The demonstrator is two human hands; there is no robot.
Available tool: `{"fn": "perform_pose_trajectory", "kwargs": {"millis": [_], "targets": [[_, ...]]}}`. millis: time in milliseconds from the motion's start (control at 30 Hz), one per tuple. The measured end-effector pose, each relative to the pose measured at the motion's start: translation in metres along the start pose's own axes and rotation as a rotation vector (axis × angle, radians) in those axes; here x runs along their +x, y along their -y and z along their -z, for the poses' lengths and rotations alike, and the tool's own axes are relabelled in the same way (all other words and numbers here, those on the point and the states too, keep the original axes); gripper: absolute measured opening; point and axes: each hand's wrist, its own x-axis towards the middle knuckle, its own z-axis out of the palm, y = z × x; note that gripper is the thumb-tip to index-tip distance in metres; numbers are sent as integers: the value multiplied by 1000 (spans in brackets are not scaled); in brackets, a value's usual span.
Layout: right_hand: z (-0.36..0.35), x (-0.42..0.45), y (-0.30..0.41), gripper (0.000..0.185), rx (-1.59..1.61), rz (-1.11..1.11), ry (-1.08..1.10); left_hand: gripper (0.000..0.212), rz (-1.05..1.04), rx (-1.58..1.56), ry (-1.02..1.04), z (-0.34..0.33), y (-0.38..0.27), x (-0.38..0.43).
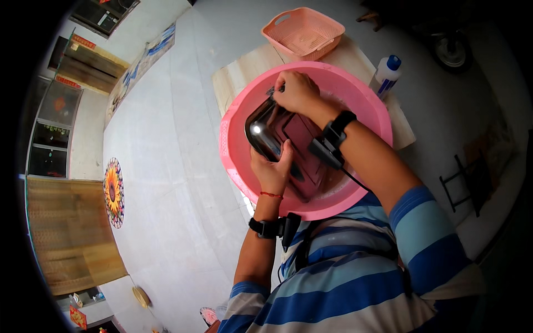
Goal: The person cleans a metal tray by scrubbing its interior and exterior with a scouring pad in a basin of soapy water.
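A rectangular stainless steel tray (259,129) is tilted inside a round pink plastic basin (233,156). My left hand (272,168) grips the tray's near side, with its thumb on the inner face. At the tray's far corner my right hand (297,93) pinches a dark scouring pad (270,90), probably steel wool, mostly hidden by the fingers. Murky water with some suds (339,187) lies in the basin under the tray.
Beyond the basin, a pink perforated plastic basket (303,35) stands on a pale board or tabletop (239,73). To the right is a white bottle with a blue cap (385,75). A dark folding stool (468,183) stands farther right, and a wheel (452,52) shows at the upper right.
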Motion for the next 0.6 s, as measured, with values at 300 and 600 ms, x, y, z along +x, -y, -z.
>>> {"fn": "perform_pose_trajectory", "kwargs": {"millis": [300, 600], "targets": [[-19, -35, 33, 8, 42, 323, -55, 37, 112, -90, -21, 3, 0, 1], [-13, -6, -19, 22, 12, 153, -237, 34, 91, -104, 19, -3, 4, 2]]}}
